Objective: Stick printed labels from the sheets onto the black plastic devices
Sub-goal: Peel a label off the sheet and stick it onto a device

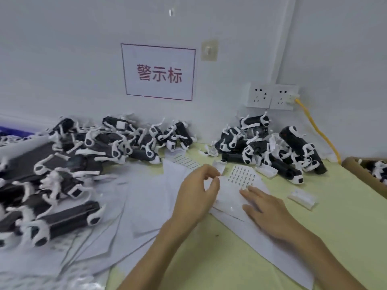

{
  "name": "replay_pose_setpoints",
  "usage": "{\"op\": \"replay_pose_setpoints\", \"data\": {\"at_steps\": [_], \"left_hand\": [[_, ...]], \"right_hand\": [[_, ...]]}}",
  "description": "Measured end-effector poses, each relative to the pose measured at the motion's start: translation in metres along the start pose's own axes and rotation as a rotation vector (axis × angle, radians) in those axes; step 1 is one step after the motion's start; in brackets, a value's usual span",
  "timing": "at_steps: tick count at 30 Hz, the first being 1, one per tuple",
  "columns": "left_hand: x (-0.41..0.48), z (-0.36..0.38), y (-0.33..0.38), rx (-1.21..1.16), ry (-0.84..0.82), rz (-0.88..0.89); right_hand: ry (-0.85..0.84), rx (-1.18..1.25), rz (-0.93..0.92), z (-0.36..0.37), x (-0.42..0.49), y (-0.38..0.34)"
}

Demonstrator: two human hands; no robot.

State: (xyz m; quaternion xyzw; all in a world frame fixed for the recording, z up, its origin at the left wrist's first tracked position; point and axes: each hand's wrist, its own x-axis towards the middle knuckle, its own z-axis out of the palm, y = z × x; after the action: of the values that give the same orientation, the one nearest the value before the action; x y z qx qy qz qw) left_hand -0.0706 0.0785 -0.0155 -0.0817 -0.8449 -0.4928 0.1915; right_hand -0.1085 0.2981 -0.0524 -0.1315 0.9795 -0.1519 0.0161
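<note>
The right hand lay flat, fingers straight, on the sheet's near part. The left hand curled at the sheet's left edge, and whether it pinched anything was unclear. Devices lay heaped beyond.

A white label sheet carrying rows of small dark-printed labels is lying flat on the pale green counter, a little right of centre. A second label sheet with a similar grid is lying farther off and to its left. The black plastic devices, long dark bodies wearing white bands and tabs, are lying jumbled at all angles in three heaps: a left heap spreading toward the near edge, a far heap resting against the wall, and a right heap.
</note>
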Motion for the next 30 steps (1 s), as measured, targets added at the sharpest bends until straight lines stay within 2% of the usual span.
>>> {"op": "replay_pose_setpoints", "data": {"at_steps": [5,9,11,13,15,18,23,30], "left_hand": [[0.014,-0.048,-0.025,0.550,-0.014,-0.027],[0.026,-0.115,-0.048,0.942,0.180,0.079],[0.033,-0.153,-0.058,1.027,0.262,0.019],[0.040,-0.188,-0.069,1.097,0.284,-0.119],[0.043,-0.215,-0.079,1.129,0.259,-0.298],[0.039,-0.235,-0.089,1.003,0.194,-0.496],[0.031,-0.232,-0.094,0.914,0.306,-0.378],[0.046,-0.227,-0.063,0.844,0.401,-0.270]], "right_hand": [[-0.047,-0.013,-0.009,0.002,0.001,0.003],[-0.016,0.005,-0.015,0.004,0.002,0.005],[0.001,0.005,-0.013,0.004,0.003,0.006],[0.021,0.010,-0.014,0.004,0.004,0.007],[0.030,0.019,-0.015,0.004,0.005,0.008],[0.032,0.035,-0.013,0.005,0.005,0.008],[0.033,0.052,-0.011,0.005,0.004,0.008],[0.038,0.068,0.002,0.002,0.001,0.003]]}}
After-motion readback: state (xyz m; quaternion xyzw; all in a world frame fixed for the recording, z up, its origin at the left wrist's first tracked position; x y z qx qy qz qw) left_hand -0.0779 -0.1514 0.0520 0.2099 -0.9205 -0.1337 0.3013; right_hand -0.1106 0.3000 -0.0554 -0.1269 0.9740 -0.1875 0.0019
